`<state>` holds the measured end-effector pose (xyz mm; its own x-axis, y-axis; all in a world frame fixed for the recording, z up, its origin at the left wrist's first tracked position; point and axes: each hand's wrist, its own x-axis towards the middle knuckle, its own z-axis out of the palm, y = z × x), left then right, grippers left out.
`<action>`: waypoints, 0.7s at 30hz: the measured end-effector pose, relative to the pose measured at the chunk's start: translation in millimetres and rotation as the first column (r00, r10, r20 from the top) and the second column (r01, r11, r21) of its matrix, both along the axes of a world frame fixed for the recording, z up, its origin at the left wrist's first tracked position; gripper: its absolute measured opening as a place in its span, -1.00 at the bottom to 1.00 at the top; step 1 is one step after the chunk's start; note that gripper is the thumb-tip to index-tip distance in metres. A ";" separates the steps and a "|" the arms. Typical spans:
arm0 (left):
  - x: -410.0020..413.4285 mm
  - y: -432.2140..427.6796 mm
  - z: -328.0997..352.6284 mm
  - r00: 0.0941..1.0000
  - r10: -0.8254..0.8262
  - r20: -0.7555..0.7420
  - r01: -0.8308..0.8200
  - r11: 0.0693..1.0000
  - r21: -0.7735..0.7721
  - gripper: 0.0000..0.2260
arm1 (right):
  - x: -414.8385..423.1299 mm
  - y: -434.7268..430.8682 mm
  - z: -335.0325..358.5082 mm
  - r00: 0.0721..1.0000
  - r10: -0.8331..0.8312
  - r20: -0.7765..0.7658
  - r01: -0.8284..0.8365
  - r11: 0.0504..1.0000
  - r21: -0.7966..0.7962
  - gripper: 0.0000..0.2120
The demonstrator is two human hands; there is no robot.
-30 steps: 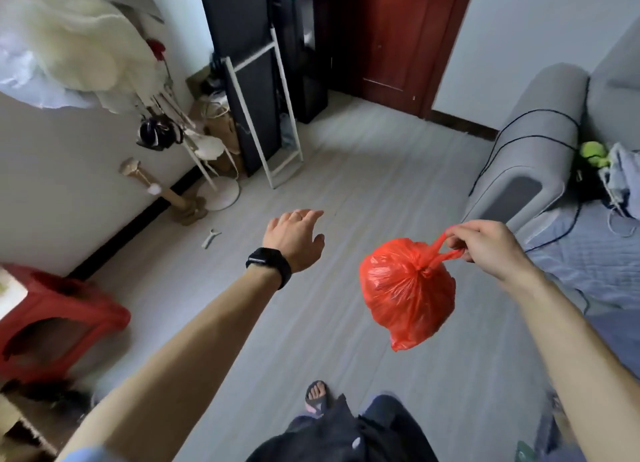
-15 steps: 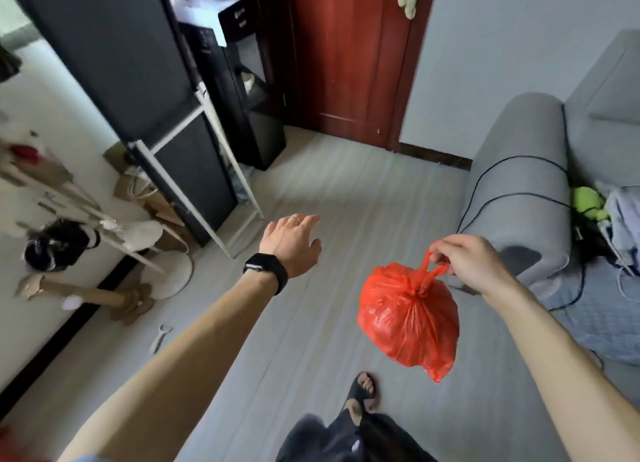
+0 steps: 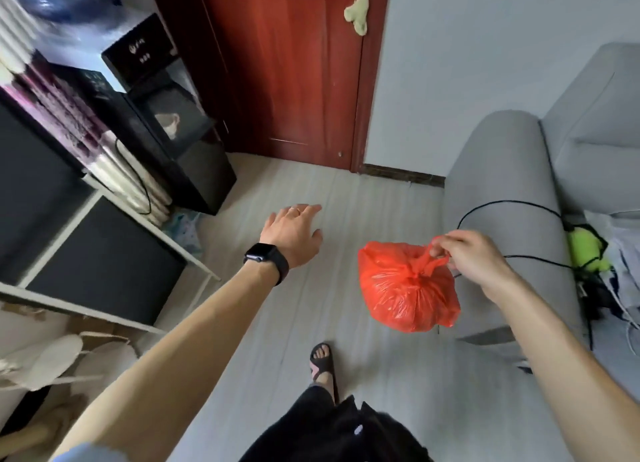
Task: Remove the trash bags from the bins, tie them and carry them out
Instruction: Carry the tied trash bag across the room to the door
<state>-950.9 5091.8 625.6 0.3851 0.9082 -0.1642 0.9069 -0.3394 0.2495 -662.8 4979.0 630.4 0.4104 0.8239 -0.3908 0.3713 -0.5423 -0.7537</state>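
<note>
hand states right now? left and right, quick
Left hand: open, fingers spread, holding nothing.
Right hand: closed on the tied handles of the red trash bag, which hangs clear of the floor.

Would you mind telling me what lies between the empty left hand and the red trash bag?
In the head view, only bare grey floor shows between the left hand and the red trash bag; nothing stands there.

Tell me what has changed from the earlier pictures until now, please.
The person walked forward: the red door and the grey sofa are now nearer, and the red stool at the left left the view. Unchanged: the right hand holds the tied red bag by its knot, and the left hand is open and empty.
</note>
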 end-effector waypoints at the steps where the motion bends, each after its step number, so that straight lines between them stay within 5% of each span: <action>1: 11.0 27.0 -0.1 1.000 -0.023 -0.006 0.023 1.000 0.000 -0.51 | 6.8 21.4 3.0 1.000 -0.012 -0.011 0.012 1.000 0.000 -0.73; 10: 122.3 225.1 -3.2 0.990 -0.139 -0.014 0.138 0.990 -0.020 -0.50 | 92.4 205.4 -0.8 0.990 -0.130 -0.051 0.130 0.992 -0.001 -0.79; 21: 275.6 430.0 -82.2 0.999 -0.051 -0.015 0.049 0.991 -0.123 -0.51 | 220.1 420.9 -88.5 0.999 0.015 -0.031 -0.020 0.986 -0.167 -0.73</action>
<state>-675.3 5521.7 543.4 0.4254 0.8603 -0.2809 0.8944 -0.3523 0.2754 -442.7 5399.9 541.9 0.3828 0.7527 -0.5356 0.3601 -0.6555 -0.6638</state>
